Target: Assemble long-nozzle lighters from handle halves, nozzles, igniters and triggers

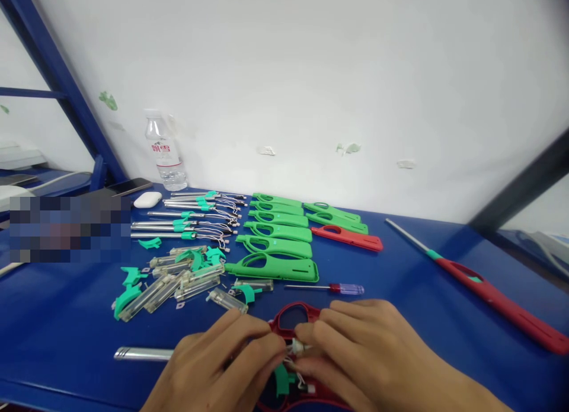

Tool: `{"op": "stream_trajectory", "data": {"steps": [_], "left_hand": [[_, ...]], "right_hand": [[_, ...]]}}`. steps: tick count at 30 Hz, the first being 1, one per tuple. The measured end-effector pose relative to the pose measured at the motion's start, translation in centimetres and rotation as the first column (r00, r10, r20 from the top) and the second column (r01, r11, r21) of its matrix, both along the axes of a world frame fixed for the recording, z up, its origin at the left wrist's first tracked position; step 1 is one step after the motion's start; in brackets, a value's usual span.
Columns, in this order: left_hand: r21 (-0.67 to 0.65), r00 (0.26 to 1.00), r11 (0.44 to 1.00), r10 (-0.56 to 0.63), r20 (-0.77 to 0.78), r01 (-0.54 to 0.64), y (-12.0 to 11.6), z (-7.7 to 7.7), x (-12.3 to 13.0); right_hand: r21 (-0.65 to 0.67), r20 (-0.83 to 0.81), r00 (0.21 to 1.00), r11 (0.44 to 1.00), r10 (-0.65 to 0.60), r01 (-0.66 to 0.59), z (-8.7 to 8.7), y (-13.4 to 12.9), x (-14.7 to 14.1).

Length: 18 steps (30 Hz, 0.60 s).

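Observation:
At the near middle of the table, the red shell halves of a long-nosed lighter [311, 311] lie beneath both hands. My left hand [222, 358] is closed, its fingertips pressed together at the shell; what they pinch is hidden. A metal lighter tube [143, 354] sticks out to the left from under that hand. My right hand [360, 347] is closed too, with thumb and fingers around a small whitish part [297, 345] next to the left fingertips. Just below lie a green trigger [281, 379] and thin wires with a small white-ended plug [309, 388].
Several green lighter shells [275, 267] lie in rows behind, beside one red shell [349, 238]. To the left are metal tubes with wires [162, 226], clear fuel tanks [164, 290] and green triggers [128, 298]. A screwdriver [344, 288], an assembled red lighter [498, 302] and a bottle [164, 154] stand around.

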<state>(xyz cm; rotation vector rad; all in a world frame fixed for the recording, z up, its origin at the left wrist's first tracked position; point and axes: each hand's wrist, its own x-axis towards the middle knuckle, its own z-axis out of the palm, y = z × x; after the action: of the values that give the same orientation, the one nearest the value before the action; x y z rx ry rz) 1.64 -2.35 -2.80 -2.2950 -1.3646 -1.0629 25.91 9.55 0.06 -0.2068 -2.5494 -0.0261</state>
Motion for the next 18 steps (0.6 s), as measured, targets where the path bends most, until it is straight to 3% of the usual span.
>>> {"op": "stream_trajectory", "data": {"steps": [5, 9, 14, 18], "left_hand": [[0.034, 0.997, 0.999, 0.034, -0.071, -0.032, -0.1, 0.1, 0.1], [-0.019, 0.993, 1.000, 0.022, -0.117, -0.025, -0.1, -0.3, -0.3], [-0.026, 0.987, 1.000, 0.000, -0.163, -0.005, 0.0, -0.7, -0.9], [-0.056, 0.974, 0.997, 0.036, -0.222, -0.050, -0.3, 0.1, -1.2]], "right_hand": [[-0.018, 0.115, 0.993, 1.000, 0.014, -0.012, 1.2, 0.6, 1.0], [-0.033, 0.186, 0.982, 0.999, 0.018, -0.012, 1.6, 1.0, 1.7], [-0.060, 0.196, 0.980, 0.998, 0.030, -0.018, 1.4, 1.3, 2.0], [-0.109, 0.191, 0.981, 0.994, 0.032, -0.011, 1.7, 1.4, 2.0]]}}
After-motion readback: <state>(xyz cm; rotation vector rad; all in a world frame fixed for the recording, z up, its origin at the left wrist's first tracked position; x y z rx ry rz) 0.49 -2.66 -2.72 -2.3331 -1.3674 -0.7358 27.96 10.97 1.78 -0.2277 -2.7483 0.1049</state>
